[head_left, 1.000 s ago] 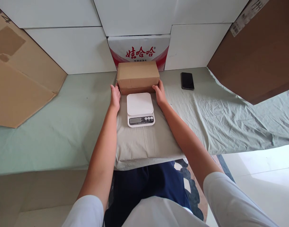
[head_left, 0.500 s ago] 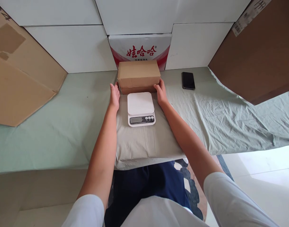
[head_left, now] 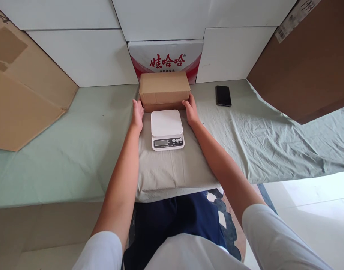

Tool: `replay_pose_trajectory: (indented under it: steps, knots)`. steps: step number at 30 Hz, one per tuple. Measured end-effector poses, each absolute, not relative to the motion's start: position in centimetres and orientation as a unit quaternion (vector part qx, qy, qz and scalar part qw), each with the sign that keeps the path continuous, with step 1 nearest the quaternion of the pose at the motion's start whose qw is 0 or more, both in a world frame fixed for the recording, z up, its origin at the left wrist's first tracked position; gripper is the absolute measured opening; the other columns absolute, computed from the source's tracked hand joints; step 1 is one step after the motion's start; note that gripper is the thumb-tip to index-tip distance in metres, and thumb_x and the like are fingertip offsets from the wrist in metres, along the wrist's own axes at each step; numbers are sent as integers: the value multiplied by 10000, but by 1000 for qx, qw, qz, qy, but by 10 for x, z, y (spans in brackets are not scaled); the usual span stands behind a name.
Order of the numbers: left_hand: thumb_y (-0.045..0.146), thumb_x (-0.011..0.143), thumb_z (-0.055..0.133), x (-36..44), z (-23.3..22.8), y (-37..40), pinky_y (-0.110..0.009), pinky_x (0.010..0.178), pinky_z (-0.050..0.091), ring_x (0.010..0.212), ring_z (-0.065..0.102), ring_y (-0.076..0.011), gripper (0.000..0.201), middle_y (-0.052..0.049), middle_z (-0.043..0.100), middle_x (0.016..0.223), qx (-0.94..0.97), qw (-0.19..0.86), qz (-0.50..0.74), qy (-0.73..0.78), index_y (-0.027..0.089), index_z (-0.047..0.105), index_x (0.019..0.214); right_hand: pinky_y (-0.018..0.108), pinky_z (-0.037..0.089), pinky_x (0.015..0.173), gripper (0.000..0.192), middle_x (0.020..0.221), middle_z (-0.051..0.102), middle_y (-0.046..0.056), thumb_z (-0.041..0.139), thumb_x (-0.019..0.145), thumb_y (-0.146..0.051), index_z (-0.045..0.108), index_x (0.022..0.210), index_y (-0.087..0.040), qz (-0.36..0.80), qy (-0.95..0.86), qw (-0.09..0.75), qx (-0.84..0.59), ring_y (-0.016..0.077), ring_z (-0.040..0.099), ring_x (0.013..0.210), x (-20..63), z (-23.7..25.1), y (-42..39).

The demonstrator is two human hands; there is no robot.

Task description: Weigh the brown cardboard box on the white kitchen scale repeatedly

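Note:
A small brown cardboard box (head_left: 164, 90) stands on the cloth-covered surface, with a hand at each end. My left hand (head_left: 137, 112) lies against its left side, thumb pointing up and the fingertips partly hidden. At the lower right corner, my right hand (head_left: 191, 109) grips the box, with the thumb on the front face and the other fingers round the side. Directly in front of the box, between my forearms, sits a white digital kitchen scale (head_left: 166, 123). Nothing rests on its platform, and the display looks blank.
A black phone (head_left: 223, 96) lies to the right of the box. Behind the box is a white and red carton (head_left: 165, 50), set among white panels (head_left: 84, 56). Large cardboard sheets or boxes flank the green cloth (head_left: 73, 150), one at left (head_left: 28, 101) and one at right (head_left: 304, 71).
My left hand has shifted slightly right, closer against the box's side. The box, the scale and my right hand stay nearly where they were; the view moved a little.

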State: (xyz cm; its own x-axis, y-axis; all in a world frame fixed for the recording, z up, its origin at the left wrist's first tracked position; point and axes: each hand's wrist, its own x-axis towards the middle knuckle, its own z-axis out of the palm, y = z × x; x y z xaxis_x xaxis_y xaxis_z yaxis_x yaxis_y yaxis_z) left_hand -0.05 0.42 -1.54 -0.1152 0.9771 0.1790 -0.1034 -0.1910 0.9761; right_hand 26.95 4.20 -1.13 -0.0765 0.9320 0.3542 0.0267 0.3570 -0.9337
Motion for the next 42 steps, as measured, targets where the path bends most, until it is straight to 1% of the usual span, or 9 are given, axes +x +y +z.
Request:
replay_pose_trajectory:
  steps: [3,5,13,18,26,29,33,36,42]
  knots:
    - [1090,621,340,-1,-17,5,-503,1351,244,1641,324,-328,1218,-106,421,1722,489,455,600,441,303,558,1524,519,343,1326,672,1551,574,123,578,810,-581,479,1373,-228,400,-594,564,-411,319,484,1486,268,-8,41]
    - [1077,649,333,-2,-19,6,-503,1353,239,1638,332,-324,1185,-98,433,1717,488,456,603,436,315,552,1530,519,340,1327,684,1541,583,113,592,802,-602,484,1371,-237,398,-595,560,-416,317,482,1484,268,-8,41]
    - [1050,709,293,-1,-19,6,-501,1348,254,1634,346,-311,1135,-92,449,1708,483,454,603,443,321,542,1543,549,315,1346,713,1547,579,103,610,805,-627,477,1391,-244,401,-598,553,-419,326,445,1527,269,-10,43]
    - [1047,722,253,3,-13,1,-499,1350,238,1637,339,-310,1128,-91,435,1717,481,450,599,454,321,543,1536,539,338,1340,674,1568,563,119,600,797,-548,480,1377,-227,402,-598,550,-421,312,485,1490,268,-7,40]
    - [1028,752,216,8,-6,-5,-476,1342,262,1645,323,-295,1114,-83,428,1721,491,444,592,461,323,497,1568,514,317,1349,735,1599,526,134,604,810,-590,453,1423,-213,394,-608,544,-424,323,440,1531,268,-7,40]
    - [1035,743,218,7,-6,-6,-466,1344,256,1651,308,-291,1128,-84,408,1732,491,447,585,465,320,490,1572,517,321,1342,706,1592,525,145,589,805,-549,450,1405,-205,397,-604,546,-424,324,451,1516,268,-7,40]
    - [1056,708,244,5,-9,-4,-469,1345,258,1642,329,-300,1165,-93,408,1732,491,446,586,466,313,495,1569,541,304,1345,668,1576,550,112,585,782,-510,445,1380,-248,401,-599,548,-424,313,450,1510,267,-6,40]
    - [1073,672,270,3,-13,-1,-500,1351,240,1644,322,-323,1203,-115,401,1733,486,447,592,462,296,513,1558,534,303,1344,685,1558,562,107,607,768,-555,462,1368,-257,404,-593,552,-424,315,451,1505,266,-6,38]
    - [1041,724,302,0,-15,-1,-507,1363,189,1661,277,-308,1103,-92,419,1725,491,453,602,438,325,543,1528,511,327,1325,680,1529,574,85,595,786,-633,500,1355,-272,402,-597,550,-425,307,462,1470,265,-4,36]
